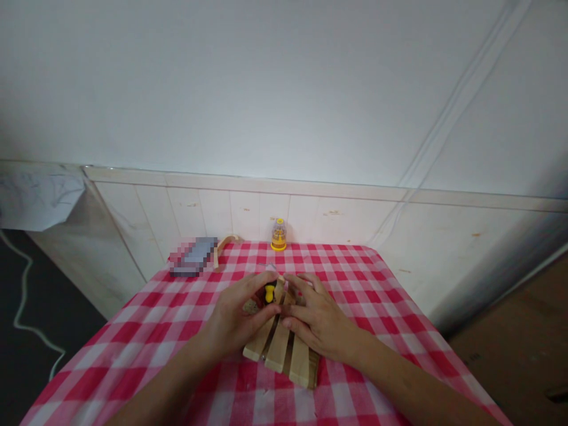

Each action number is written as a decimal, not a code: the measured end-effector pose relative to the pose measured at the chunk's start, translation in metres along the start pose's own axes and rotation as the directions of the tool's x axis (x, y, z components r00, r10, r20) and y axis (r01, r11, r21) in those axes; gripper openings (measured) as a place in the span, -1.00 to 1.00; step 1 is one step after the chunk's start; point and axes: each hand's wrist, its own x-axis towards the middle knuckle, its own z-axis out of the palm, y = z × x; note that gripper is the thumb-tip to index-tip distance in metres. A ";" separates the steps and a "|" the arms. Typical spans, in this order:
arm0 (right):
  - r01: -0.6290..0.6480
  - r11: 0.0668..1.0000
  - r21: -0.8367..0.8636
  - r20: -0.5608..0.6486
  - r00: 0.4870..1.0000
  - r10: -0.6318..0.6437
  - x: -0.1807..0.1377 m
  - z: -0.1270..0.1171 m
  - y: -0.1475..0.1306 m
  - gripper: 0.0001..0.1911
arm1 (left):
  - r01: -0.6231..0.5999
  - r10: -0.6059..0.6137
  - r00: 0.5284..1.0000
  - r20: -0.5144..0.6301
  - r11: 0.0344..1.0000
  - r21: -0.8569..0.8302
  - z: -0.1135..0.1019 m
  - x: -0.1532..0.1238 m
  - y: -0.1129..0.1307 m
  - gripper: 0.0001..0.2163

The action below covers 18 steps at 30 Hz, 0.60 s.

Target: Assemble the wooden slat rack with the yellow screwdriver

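A small slatted wooden piece, like a miniature chair, lies on the checked cloth in front of me, its pale slats toward my body. My left hand curves round its far end from the left, index finger and thumb tips against the wood. Between that thumb and index finger shows a yellow-and-black handle, like a stubby screwdriver's; whether the fingers grip it is unclear. From the right, my right hand is closed on the same far end, thumb and fingers on the wood. The fingertips partly hide the joints there.
A yellow screwdriver set with a clear cover stands at the table's back edge. A pixelated flat object and a curved wooden strip lie back left. The red-and-white tablecloth reaches the white wall.
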 end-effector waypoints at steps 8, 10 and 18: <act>-0.007 1.000 -0.016 0.019 1.000 0.007 -0.001 0.000 0.000 -0.71 | 0.085 -0.084 0.996 0.042 0.996 -0.033 -0.002 -0.003 -0.002 -0.54; -0.019 1.000 -0.016 0.028 0.999 0.019 -0.002 0.001 0.000 -0.71 | 0.102 -0.100 0.993 0.057 0.994 -0.043 -0.003 -0.002 -0.001 -0.54; -0.038 0.999 -0.014 0.042 0.998 0.039 -0.001 -0.001 0.000 -0.70 | 0.174 -0.165 0.984 0.065 0.971 -0.162 -0.002 -0.001 0.000 -0.50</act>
